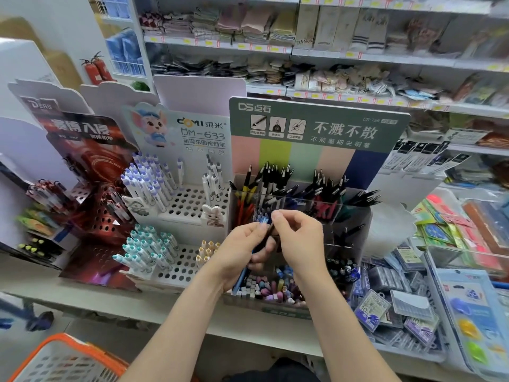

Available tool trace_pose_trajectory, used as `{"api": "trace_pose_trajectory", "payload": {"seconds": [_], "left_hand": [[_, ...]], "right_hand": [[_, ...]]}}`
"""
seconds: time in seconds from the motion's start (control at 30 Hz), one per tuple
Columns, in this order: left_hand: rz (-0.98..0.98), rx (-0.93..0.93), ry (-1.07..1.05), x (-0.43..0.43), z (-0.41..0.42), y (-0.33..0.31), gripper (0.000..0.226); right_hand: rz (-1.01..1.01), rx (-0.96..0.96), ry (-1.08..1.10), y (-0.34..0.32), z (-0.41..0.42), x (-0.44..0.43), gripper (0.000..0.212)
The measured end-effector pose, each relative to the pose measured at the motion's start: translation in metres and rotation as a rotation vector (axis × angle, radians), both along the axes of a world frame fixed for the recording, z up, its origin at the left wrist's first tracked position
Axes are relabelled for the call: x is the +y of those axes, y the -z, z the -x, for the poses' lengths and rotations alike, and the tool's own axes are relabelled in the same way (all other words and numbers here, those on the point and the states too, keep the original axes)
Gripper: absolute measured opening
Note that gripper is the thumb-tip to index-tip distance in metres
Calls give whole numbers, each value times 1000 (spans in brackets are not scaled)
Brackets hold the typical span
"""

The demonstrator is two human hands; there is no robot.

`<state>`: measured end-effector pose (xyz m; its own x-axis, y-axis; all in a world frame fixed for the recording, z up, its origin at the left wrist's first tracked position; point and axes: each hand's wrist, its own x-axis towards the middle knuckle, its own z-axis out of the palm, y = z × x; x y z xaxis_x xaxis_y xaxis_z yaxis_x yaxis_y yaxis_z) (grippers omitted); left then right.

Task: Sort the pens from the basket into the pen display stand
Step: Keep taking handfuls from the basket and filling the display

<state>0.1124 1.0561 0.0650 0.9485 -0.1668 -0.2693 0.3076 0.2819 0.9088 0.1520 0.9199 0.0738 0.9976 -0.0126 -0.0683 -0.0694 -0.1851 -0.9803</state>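
- Orange-rimmed basket point(68, 357) waits below you.
- Your left hand point(241, 250) grips slim blue pens point(263, 219); your right hand point(300, 238) pinches one free.
- Next, likely: seat it in the green-topped clear display stand point(316, 125).

Cool white light falls evenly from overhead, bright throughout, and the shadows are faint and soft-edged. A pale sheen lies on the clear acrylic bin point(351, 216). The green header card point(316, 119) reads crisp. The blue pens point(263, 219) at centre smear slightly. The sock shelves point(358, 28) behind go soft, the orange basket point(68, 354) blurs at the bottom-left corner, and shelf lines bow toward the edges.
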Motion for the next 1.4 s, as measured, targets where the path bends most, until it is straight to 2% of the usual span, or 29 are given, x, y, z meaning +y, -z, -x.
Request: {"api": "trace_pose_trajectory", "payload": {"seconds": [0.07,0.23,0.3,0.4,0.5,0.6,0.7,0.8,0.87,0.9,0.97,1.03,1.13,1.2,1.3,1.4], "left_hand": [[-72,-41,-1,-1,-1,-1,34],[-99,-73,-23,-2,-5,2,29],[-133,-26,-114,-6,-8,2,32],[-106,-2,-279,-5,-10,8,35],[-58,22,-351,0,-12,16,34],[68,79,-381,-2,-14,21,33],[116,84,-370,-2,-14,22,34],[146,63,-354,0,-12,22,32],[106,36,-337,1,-11,22,29],[75,19,-322,1,-10,20,29],[44,-13,-286,1,-7,17,27],[29,-31,-259,2,-4,13,27],[-48,-45,-264,6,-1,12,27],[-139,-44,-320,8,-1,14,21],[-201,-37,-381,8,2,21,12],[-227,11,-342,3,5,30,16]], "right_hand": [[-10,9,46,-3,2,-2,13],[-50,15,102,-18,1,-10,19],[-55,-111,224,-19,-3,-13,21],[-107,-404,444,-24,-5,-19,18],[109,-590,430,-18,-8,-28,11],[371,-586,270,12,-18,-32,9],[728,-558,200,41,-20,-31,10],[886,-539,218,46,-10,-26,21],[827,-615,200,40,-4,-20,24],[736,-637,141,35,-2,-17,24],[480,-550,-30,23,2,-9,25],[317,-405,-116,16,5,-4,23],[189,-338,-89,11,5,-4,9],[107,-393,-10,9,7,-8,8],[145,-561,169,10,9,-18,12],[324,-657,163,28,11,-30,15]]}}
